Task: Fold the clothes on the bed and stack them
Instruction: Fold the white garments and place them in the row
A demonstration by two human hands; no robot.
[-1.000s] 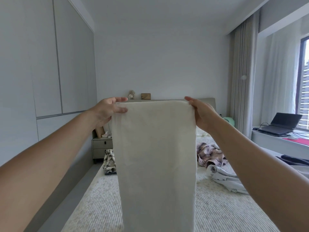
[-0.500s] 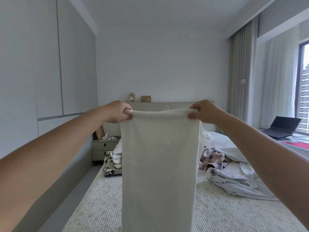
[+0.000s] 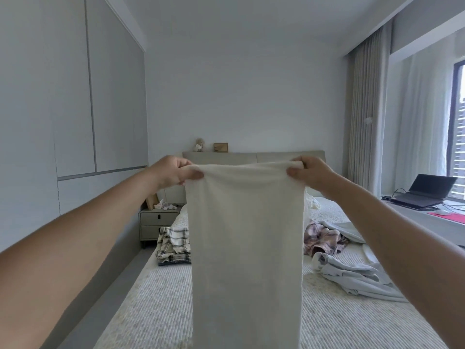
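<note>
Item: long cream knit garment (image 3: 245,248), hanging over the ribbed pale bed (image 3: 156,306). My left hand (image 3: 173,173) and right hand (image 3: 310,173), apart, pinch its top corners. Risk: loose pinch slips, fabric drops crooked, fold misaligns.

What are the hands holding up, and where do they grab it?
A cream cloth garment, pinched at its top corners by the left hand and right hand.

Nightstand (image 3: 158,224) left of the headboard (image 3: 251,157), carrying a tissue box (image 3: 160,212). Toy (image 3: 199,144) and wooden box (image 3: 220,147) on the headboard ledge. Laptop (image 3: 425,194) open on the window desk (image 3: 432,222); curtains (image 3: 364,109) beside it.
</note>
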